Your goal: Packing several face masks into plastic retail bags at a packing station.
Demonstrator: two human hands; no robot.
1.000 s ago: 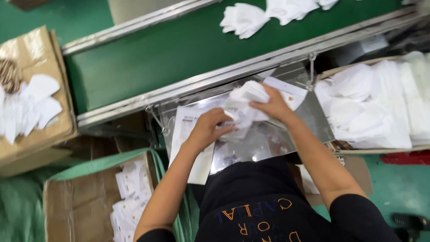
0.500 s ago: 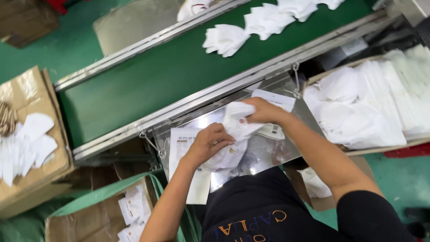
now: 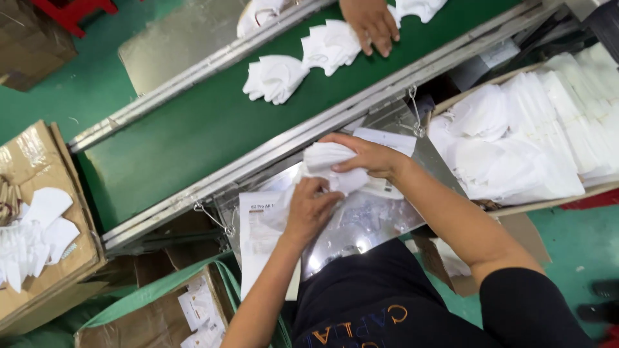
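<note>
White folded masks (image 3: 332,166) sit clamped in the right hand (image 3: 367,156), grip closed, above the clear bag (image 3: 361,219); left hand (image 3: 309,209) pinches bag's mouth. Since earlier, another person's hand (image 3: 371,22) appeared on the green belt (image 3: 193,135).

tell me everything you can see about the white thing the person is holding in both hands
It is a stack of white masks, soft and fabric-like, folded and bunched together. The right hand grips it from the top, the left hand from below. It is held just above clear plastic bags on a shiny metal tray, beside the green conveyor belt.
</note>
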